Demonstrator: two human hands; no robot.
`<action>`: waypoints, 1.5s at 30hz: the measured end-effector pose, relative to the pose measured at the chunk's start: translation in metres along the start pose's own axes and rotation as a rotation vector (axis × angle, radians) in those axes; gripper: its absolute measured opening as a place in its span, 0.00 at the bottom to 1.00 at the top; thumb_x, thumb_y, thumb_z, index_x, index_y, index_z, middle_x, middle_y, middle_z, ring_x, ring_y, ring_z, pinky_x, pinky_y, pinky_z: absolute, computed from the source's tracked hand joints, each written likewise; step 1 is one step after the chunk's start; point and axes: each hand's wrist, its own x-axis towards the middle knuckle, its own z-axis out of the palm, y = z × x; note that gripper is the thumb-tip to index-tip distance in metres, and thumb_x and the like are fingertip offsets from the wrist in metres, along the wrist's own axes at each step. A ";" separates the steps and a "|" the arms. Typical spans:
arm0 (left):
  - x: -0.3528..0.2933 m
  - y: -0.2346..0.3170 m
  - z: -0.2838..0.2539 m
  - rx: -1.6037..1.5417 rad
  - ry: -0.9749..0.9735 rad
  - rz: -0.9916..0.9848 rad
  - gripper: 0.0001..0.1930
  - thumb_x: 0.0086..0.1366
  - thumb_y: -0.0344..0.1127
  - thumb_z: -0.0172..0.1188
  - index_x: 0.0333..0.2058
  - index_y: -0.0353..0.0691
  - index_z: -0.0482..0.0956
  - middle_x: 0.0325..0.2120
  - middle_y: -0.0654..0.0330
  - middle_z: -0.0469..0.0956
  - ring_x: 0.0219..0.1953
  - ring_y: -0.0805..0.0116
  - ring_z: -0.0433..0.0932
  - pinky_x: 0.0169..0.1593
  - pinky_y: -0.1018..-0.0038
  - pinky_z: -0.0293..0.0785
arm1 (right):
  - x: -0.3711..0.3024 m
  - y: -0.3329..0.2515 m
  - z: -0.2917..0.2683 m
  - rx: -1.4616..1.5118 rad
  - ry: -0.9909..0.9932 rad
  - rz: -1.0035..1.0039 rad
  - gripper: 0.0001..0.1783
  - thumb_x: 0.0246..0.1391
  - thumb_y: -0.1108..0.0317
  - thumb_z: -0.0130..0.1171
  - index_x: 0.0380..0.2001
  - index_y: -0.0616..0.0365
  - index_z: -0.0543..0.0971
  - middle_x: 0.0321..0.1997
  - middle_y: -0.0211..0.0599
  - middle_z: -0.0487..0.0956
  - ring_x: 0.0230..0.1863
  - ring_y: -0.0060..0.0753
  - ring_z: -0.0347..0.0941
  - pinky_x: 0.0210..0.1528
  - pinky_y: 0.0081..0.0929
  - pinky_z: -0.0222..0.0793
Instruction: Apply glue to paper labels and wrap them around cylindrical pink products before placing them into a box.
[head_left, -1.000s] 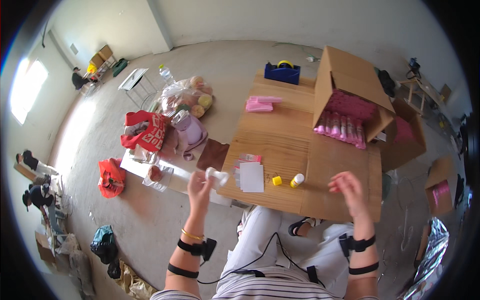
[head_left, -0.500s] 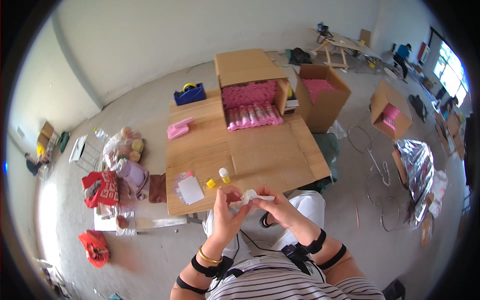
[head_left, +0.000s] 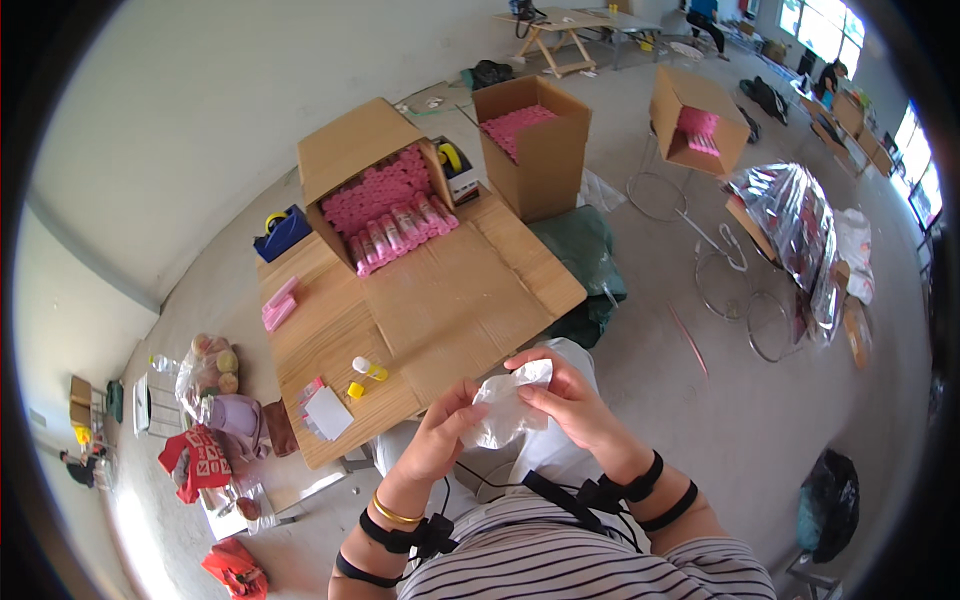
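My left hand [head_left: 443, 430] and my right hand [head_left: 566, 395] both grip a crumpled white plastic bag [head_left: 508, 406] over my lap, just in front of the low cardboard work surface [head_left: 450, 290]. On that surface lie a small white bottle with a yellow end [head_left: 368, 368], a yellow cap [head_left: 355, 390] and a stack of white and pink cards [head_left: 325, 410]. Further back an open carton [head_left: 372, 190] on its side is packed with pink tubes [head_left: 390, 215].
A pink packet [head_left: 279, 302] and a blue tape dispenser [head_left: 281, 231] sit at the surface's far left. Two more cartons of pink goods [head_left: 530, 140] [head_left: 697, 125] stand behind. Bags and toys [head_left: 215, 400] crowd the floor at left; wire stands and silver foil [head_left: 790, 215] at right.
My view swung to the right. My hands, apart over the surface a second ago, came together near my lap and now both hold the white bag.
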 end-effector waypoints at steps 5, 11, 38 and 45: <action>0.021 0.003 0.012 -0.021 -0.052 -0.031 0.05 0.64 0.32 0.54 0.37 0.39 0.69 0.28 0.67 0.71 0.31 0.79 0.70 0.36 0.81 0.66 | -0.017 -0.019 -0.028 -0.060 0.063 -0.067 0.11 0.57 0.74 0.55 0.44 0.59 0.71 0.40 0.29 0.74 0.41 0.16 0.71 0.44 0.18 0.67; 0.035 0.011 0.035 0.064 -0.021 -0.055 0.12 0.59 0.34 0.59 0.37 0.40 0.66 0.30 0.67 0.72 0.30 0.80 0.69 0.34 0.83 0.65 | -0.031 -0.038 -0.041 -0.060 0.120 -0.138 0.09 0.55 0.76 0.57 0.38 0.61 0.70 0.39 0.29 0.74 0.39 0.16 0.70 0.43 0.17 0.66; 0.017 0.064 0.102 -0.330 -0.683 -0.527 0.21 0.60 0.34 0.64 0.44 0.30 0.63 0.41 0.45 0.75 0.37 0.60 0.78 0.39 0.75 0.75 | -0.078 -0.138 -0.016 -0.397 -0.292 -1.005 0.04 0.46 0.80 0.56 0.22 0.65 0.79 0.28 0.49 0.78 0.22 0.36 0.76 0.24 0.20 0.75; 0.044 0.057 0.093 0.028 -0.280 -0.316 0.19 0.55 0.44 0.63 0.32 0.37 0.64 0.23 0.61 0.71 0.25 0.77 0.69 0.28 0.82 0.63 | -0.079 -0.132 -0.034 -0.695 -0.080 -0.489 0.05 0.48 0.73 0.60 0.28 0.64 0.81 0.29 0.42 0.80 0.29 0.39 0.78 0.32 0.29 0.74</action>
